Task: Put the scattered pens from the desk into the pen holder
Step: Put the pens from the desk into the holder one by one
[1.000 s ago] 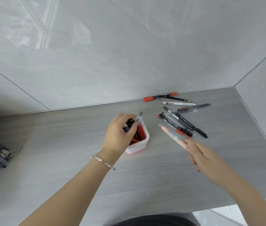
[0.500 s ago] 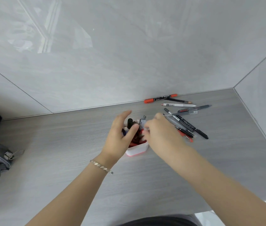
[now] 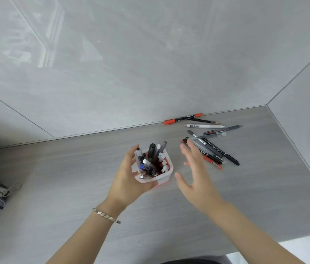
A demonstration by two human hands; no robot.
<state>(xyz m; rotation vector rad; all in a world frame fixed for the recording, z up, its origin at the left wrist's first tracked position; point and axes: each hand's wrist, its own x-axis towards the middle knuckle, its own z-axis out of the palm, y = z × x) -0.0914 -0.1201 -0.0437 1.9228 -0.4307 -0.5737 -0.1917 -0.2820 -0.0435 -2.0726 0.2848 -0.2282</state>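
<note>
Frame centre: left hand cups red-and-white pen holder, crammed with pens. Right hand spread, empty, beside it. Scattered pens centre-right on desk; labels unreadable.

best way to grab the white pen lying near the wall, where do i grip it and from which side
Grip the white pen at mid-barrel, coming straight down from above with the free right hand. It lies flat, roughly parallel to the wall, apart from the black pencil behind it and the heap in front, so thumb and forefinger fit either side.
</note>
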